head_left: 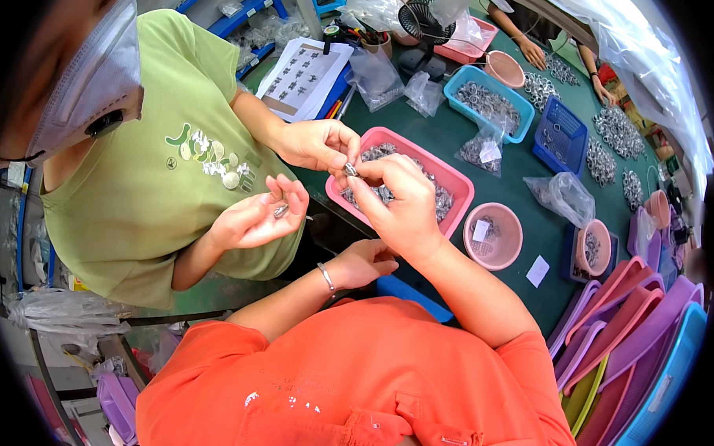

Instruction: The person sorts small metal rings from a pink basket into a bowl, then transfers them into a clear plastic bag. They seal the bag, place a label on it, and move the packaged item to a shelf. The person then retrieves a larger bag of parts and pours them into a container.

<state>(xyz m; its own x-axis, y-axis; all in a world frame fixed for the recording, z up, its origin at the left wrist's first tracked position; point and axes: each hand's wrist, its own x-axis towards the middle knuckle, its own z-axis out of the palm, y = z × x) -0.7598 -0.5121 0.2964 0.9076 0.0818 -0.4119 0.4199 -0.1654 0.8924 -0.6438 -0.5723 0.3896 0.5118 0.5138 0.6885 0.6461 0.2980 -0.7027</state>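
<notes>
My right hand (405,205) pinches a small shiny metal part (349,169) between thumb and forefinger, above a pink basket (462,190) of similar grey metal pieces. A co-worker's hand (316,143) touches the same part from the other side. The co-worker's other hand (259,213) is palm up with a second small metal piece (280,211) on its fingers. My left hand (362,262), below the basket's near edge, has its fingers curled in; whether anything is inside is hidden. A silver bracelet (326,276) circles that wrist.
The co-worker in green (177,209) stands close at left. On the green table are a round pink basket (514,236), a light blue basket (526,123), a dark blue basket (562,155) and metal piles (618,131). Stacked colored trays (636,335) stand at right. Another person's hands (532,52) rest at the far side.
</notes>
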